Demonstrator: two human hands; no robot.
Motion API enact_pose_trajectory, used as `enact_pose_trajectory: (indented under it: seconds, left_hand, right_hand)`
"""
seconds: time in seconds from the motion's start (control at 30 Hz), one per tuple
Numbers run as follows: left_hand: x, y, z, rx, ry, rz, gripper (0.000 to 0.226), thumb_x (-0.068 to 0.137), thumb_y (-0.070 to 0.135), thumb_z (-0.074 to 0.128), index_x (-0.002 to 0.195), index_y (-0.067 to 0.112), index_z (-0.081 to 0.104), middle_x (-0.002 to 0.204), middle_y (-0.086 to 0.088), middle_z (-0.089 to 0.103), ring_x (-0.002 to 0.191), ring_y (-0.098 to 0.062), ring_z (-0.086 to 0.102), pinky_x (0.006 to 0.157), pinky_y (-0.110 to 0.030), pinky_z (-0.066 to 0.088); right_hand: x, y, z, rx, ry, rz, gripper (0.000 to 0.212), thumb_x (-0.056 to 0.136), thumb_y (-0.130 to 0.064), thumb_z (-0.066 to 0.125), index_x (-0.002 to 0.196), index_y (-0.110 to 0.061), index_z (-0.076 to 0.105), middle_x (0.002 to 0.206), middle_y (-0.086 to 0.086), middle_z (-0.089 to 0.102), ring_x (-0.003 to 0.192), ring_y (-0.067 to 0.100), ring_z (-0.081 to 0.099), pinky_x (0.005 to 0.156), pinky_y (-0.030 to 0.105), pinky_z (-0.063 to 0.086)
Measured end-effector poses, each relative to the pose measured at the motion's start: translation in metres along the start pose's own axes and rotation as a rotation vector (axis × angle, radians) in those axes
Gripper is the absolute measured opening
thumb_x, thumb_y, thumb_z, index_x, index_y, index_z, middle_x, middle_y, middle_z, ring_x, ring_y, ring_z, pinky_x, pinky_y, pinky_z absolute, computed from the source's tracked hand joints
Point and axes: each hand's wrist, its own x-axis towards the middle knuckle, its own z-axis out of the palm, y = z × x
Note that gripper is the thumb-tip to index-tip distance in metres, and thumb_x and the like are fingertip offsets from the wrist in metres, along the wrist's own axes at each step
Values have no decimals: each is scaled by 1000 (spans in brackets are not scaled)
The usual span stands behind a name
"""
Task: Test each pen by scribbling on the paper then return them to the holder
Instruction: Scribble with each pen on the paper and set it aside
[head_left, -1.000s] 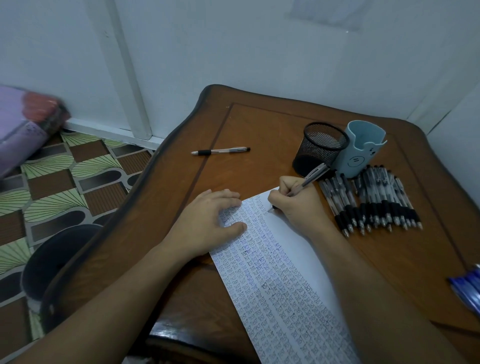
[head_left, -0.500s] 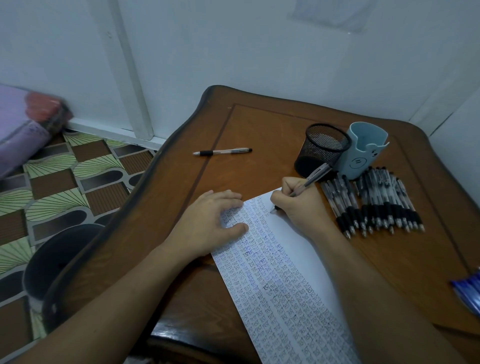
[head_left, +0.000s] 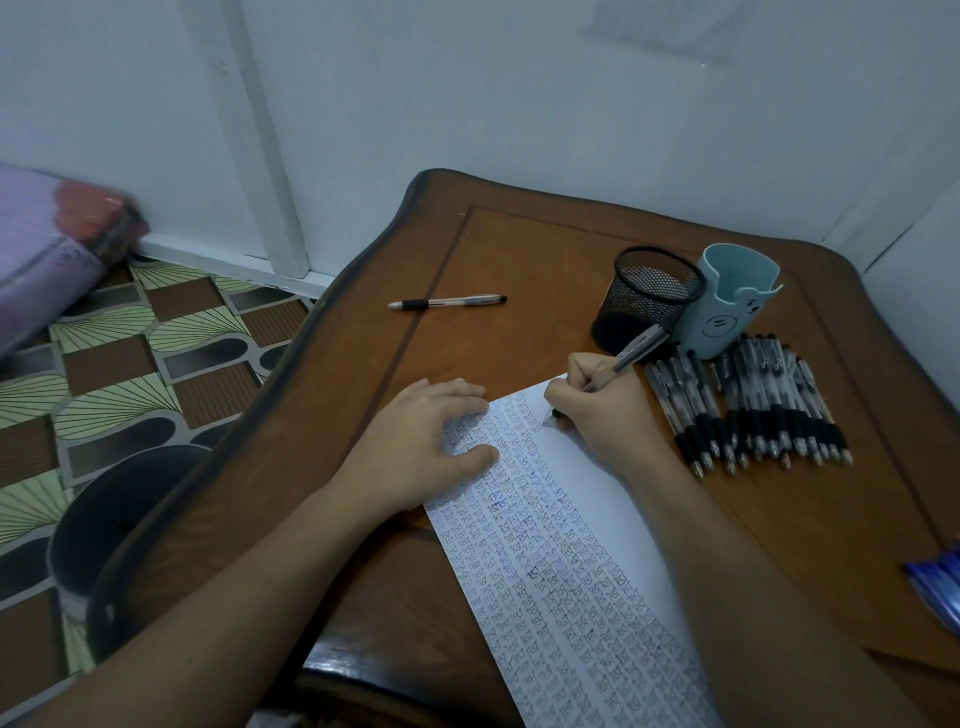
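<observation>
A long white paper (head_left: 582, 530) covered in small scribbles lies on the wooden table (head_left: 545, 249). My left hand (head_left: 421, 452) rests flat on its upper left part. My right hand (head_left: 602, 410) grips a clear pen (head_left: 631, 353) with its tip on the paper near the top edge. A black mesh holder (head_left: 647, 299) and a pale blue holder (head_left: 732, 299) stand behind my right hand. Several black-grip pens (head_left: 753, 405) lie in a row to the right of it. One single pen (head_left: 447, 302) lies apart at the far left of the table.
Blue pens (head_left: 940, 587) show at the right edge of the table. Left of the table, on the patterned floor (head_left: 130, 353), stands a dark round bin (head_left: 119, 514). A purple bundle (head_left: 47, 244) lies by the wall.
My right hand has shifted very slightly with the pen tip on the paper. My left hand stays in place.
</observation>
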Motion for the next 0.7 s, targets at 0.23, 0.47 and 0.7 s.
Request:
enact_pose_trajectory:
  seconds: [0.23, 0.47, 0.7]
  left_hand:
    - [0, 0, 0, -11, 14, 10, 66, 74, 59, 56, 130, 25, 60, 141, 15, 50, 129, 10, 31, 112, -19, 11]
    - [-4, 1, 1, -2, 28, 21, 63, 79, 57, 60, 132, 24, 58, 142, 15, 49, 124, 15, 26, 110, -16, 10]
    - [-6, 3, 0, 15, 24, 14, 54, 86, 48, 66, 133, 23, 57, 143, 13, 48, 124, 14, 25, 110, -15, 8]
  right_hand:
    - [0, -13, -10, 260, 4, 80, 33, 104, -19, 50, 71, -15, 46, 47, 0, 40, 43, 13, 33, 43, 22, 30]
    - [-10, -58, -36, 69, -12, -35, 37, 104, -42, 36, 118, -17, 59, 45, 1, 43, 41, 16, 34, 43, 28, 29]
    - [-20, -66, -44, 110, -177, 247, 12, 101, -25, 53, 98, -13, 57, 65, 0, 59, 56, 13, 41, 40, 18, 28]
